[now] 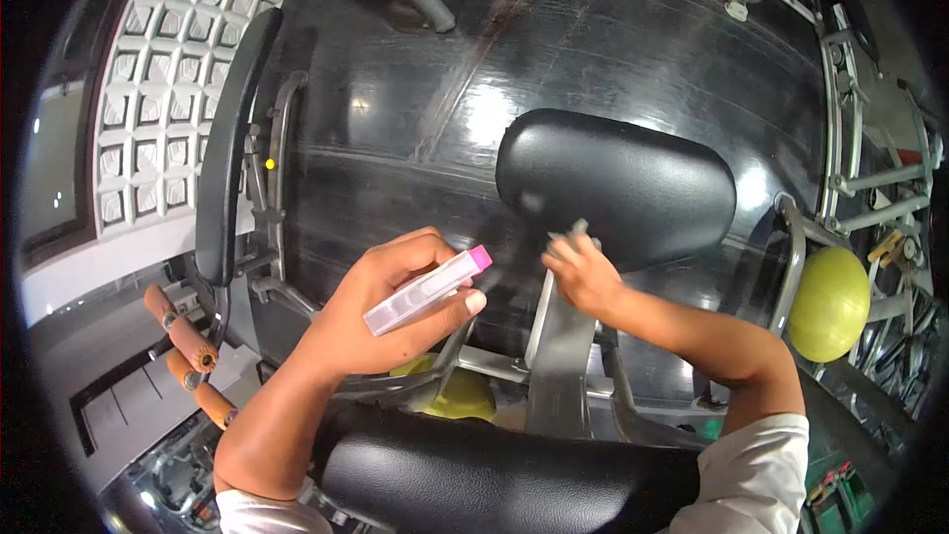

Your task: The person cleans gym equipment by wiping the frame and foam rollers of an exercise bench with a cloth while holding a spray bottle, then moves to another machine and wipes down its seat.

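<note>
My left hand (361,311) is wrapped round a slim, clear plastic case (415,295) with a bright pink end (480,258). The case is tilted, its pink end up and to the right beside my thumb tip. My right hand (585,277) is closed, and a small greyish thing (573,234), blurred by motion, sticks out at its fingertips; I cannot tell what it is. That hand overlaps the near edge of a black padded bench seat (623,178). Below it runs the bench's grey metal frame (561,366).
Another black pad (445,475) lies close in front of me. Yellow-green balls sit under the bench (460,396) and at the right (828,305). An upright black pad (232,153) stands left, near a white lattice wall (148,109). Metal frames (885,178) line the right side.
</note>
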A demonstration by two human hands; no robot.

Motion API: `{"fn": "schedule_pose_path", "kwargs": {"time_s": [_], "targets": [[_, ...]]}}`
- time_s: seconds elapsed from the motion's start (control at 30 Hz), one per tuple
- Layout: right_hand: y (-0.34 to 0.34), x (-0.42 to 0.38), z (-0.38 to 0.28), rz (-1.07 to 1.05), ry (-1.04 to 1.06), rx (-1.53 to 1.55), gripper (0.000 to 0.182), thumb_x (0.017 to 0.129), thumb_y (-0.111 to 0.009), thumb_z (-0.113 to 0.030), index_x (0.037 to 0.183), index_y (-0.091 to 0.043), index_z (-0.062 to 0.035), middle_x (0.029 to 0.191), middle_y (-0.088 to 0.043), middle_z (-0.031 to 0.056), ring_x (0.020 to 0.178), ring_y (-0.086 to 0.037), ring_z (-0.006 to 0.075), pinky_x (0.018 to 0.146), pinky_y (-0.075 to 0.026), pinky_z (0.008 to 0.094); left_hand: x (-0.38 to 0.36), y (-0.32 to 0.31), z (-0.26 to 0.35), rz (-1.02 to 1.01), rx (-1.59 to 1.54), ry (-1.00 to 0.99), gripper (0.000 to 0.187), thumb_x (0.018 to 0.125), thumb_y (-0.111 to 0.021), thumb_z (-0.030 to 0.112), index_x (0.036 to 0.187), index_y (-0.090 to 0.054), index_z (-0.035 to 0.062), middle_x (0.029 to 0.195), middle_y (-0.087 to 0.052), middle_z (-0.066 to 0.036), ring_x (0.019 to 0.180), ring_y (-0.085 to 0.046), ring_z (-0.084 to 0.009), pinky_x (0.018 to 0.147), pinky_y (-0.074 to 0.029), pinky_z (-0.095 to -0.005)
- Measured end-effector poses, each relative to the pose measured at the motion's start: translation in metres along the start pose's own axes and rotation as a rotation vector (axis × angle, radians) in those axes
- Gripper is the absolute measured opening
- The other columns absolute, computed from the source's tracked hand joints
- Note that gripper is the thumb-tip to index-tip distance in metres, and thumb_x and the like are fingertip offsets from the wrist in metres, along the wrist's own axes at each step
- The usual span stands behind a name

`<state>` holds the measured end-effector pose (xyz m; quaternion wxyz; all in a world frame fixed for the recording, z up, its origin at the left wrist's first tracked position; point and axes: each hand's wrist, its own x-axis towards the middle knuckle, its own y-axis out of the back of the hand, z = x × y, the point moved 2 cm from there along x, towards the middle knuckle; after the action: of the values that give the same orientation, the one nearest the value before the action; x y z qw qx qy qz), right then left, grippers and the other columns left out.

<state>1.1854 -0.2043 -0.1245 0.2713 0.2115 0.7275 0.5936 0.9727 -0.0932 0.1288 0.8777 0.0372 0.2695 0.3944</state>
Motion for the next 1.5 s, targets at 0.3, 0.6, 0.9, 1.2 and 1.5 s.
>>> {"fn": "schedule_pose_path", "kwargs": {"time_s": [0.3, 0.6, 0.9, 1.2, 1.5], "targets": [[-0.013, 0.049, 0.017, 0.437, 0.004, 0.142, 0.014, 0.078, -0.07, -0.024, 0.081, -0.072, -0.0104, 0.109, -0.06, 0.004, 0.112, -0.051, 0.0329, 0.094, -0.046, 0.0502, 0.006, -0.01, -0.003, -0.033, 0.088, -0.085, 0.02, 0.088, -0.078, 0.014, 0.09, -0.061, 0.0027, 0.083, -0.056, -0.004, 0.073, -0.053, -0.012, 0.066, -0.042, -0.0293], [0.033, 0.185, 0.047, 0.221, -0.294, -0.028, 0.022, 0.092, -0.061, -0.027, 0.091, -0.08, -0.015, 0.11, -0.066, -0.0024, 0.115, -0.051, 0.026, 0.096, -0.04, 0.0534, 0.006, -0.007, -0.018, -0.008, 0.012, -0.038, 0.02, 0.089, -0.077, 0.013, 0.089, -0.059, 0.0027, 0.082, -0.054, -0.004, 0.073, -0.051, -0.0125, 0.066, -0.04, -0.0299], [0.019, 0.104, 0.014, 0.117, -0.029, 0.002, 0.021, 0.086, -0.063, -0.03, 0.08, -0.081, -0.0215, 0.094, -0.07, -0.0044, 0.118, -0.049, 0.023, 0.095, -0.04, 0.0467, 0.006, -0.005, -0.017, 0.006, 0.019, -0.018, 0.023, 0.09, -0.078, 0.017, 0.093, -0.061, 0.0032, 0.082, -0.054, -0.004, 0.072, -0.051, -0.0117, 0.064, -0.041, -0.0304], [-0.001, -0.08, 0.029, 0.055, 0.199, 0.03, 0.013, 0.078, -0.066, -0.028, 0.071, -0.075, -0.0213, 0.108, -0.06, -0.0064, 0.106, -0.052, 0.0199, 0.082, -0.043, 0.039, 0.001, -0.003, -0.007, 0.007, 0.016, 0.02, 0.022, 0.088, -0.079, 0.013, 0.097, -0.062, 0.0017, 0.087, -0.058, -0.004, 0.074, -0.055, -0.0106, 0.067, -0.044, -0.0284], [-0.026, -0.271, 0.156, -0.118, -0.628, -0.003, 0.025, 0.084, -0.069, -0.005, 0.108, -0.068, -0.0107, 0.122, -0.061, 0.0026, 0.117, -0.053, 0.0261, 0.093, -0.043, 0.0473, 0.006, -0.013, -0.003, -0.042, 0.076, 0.074, 0.016, 0.087, -0.078, 0.009, 0.091, -0.064, 0.003, 0.089, -0.059, -0.005, 0.08, -0.059, -0.0134, 0.072, -0.045, -0.0288]]}}
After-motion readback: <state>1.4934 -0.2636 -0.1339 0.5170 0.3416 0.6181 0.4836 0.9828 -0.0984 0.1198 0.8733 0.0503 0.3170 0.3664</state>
